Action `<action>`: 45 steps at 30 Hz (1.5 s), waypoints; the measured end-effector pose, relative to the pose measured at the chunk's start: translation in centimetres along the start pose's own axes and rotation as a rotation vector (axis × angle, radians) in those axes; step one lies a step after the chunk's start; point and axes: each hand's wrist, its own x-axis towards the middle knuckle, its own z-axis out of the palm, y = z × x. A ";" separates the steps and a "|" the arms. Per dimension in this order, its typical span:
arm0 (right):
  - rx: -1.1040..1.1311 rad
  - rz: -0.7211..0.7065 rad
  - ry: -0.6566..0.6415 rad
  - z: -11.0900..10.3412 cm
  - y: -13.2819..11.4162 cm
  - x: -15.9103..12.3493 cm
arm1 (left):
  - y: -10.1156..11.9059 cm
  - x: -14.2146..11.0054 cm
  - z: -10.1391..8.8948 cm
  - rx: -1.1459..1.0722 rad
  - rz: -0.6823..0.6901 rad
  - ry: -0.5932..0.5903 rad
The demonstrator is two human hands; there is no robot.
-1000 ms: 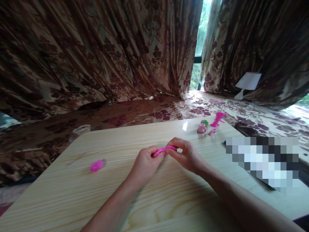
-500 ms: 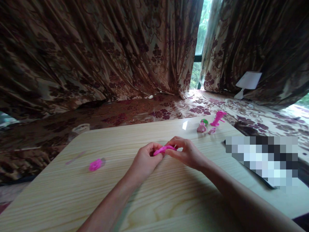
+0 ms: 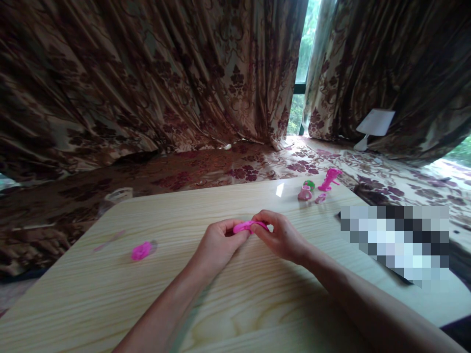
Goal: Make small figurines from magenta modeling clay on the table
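Note:
A soft-looking strip of bright pink modelling clay (image 3: 243, 227) is stretched between my two hands, above the middle of the table. My left hand (image 3: 220, 241) pinches its left part between thumb and fingers. On the other end, my right hand (image 3: 281, 234) is closed with thumb and fingertips. The fingers cover part of the strip. To the left on the table lies a bright pink lump (image 3: 142, 250), with a small greyish clear piece touching its right side. A thin pale pink stick (image 3: 109, 240) rests farther left.
At the table's (image 3: 176, 206) far right stand a pink upright toy (image 3: 330, 180), a pale pink cup-like piece (image 3: 304, 193), a green round piece (image 3: 309, 185) and a small pink piece (image 3: 320, 198). A blurred-out flat object (image 3: 397, 245) lies right. A white lamp (image 3: 375, 122) stands behind.
The pink strip has tilted to lie more level between my hands. Both hands keep their hold. The whole view has shifted slightly.

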 end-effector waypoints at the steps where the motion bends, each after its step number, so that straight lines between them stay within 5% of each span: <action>1: -0.007 -0.006 0.013 0.1 0.0 0.0 | 0.0 0.0 0.1 -0.015 0.008 0.001; 5: 0.047 0.017 0.039 0.0 0.1 0.2 | -0.1 0.0 0.1 -0.095 0.008 0.002; 14: 0.185 0.136 -0.178 -1.6 0.1 0.6 | -0.5 0.5 -0.4 -0.178 -0.024 0.055; 28: 0.050 -0.002 -0.013 -0.6 0.2 0.2 | -0.5 0.2 -0.3 0.006 0.013 0.018; 45: 0.069 -0.066 -0.017 -0.2 0.1 0.2 | -0.4 0.3 -0.6 -0.120 0.007 -0.119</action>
